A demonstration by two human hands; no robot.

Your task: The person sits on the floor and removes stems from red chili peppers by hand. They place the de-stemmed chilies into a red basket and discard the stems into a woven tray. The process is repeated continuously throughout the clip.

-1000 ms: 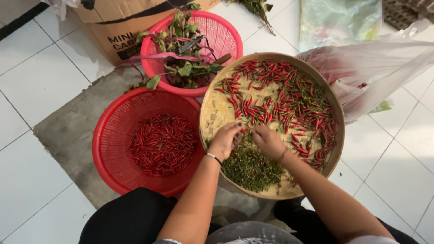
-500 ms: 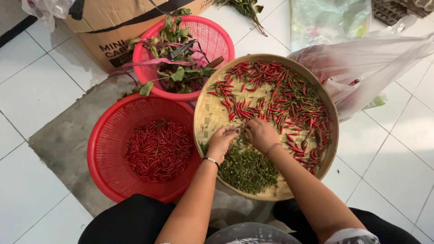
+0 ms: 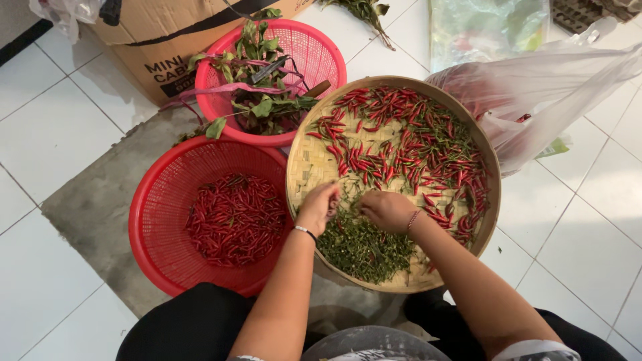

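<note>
Both hands are edging leftward, my left hand (image 3: 319,208) seemingly pinching one chili over the woven tray (image 3: 304,167), my right hand (image 3: 386,210) curling onto the stem pile (image 3: 364,244), risking stems mixing among red chilies (image 3: 408,147).

A white tiled floor (image 3: 60,134) with a grey bare patch (image 3: 93,207) carries everything. On it rest a red basket (image 3: 157,220) at near left, a pink basket (image 3: 321,57) farther off, a round woven tray (image 3: 304,164) to the right, a cardboard box (image 3: 154,47) at far left, and a clear plastic bag (image 3: 555,93) at far right.
</note>
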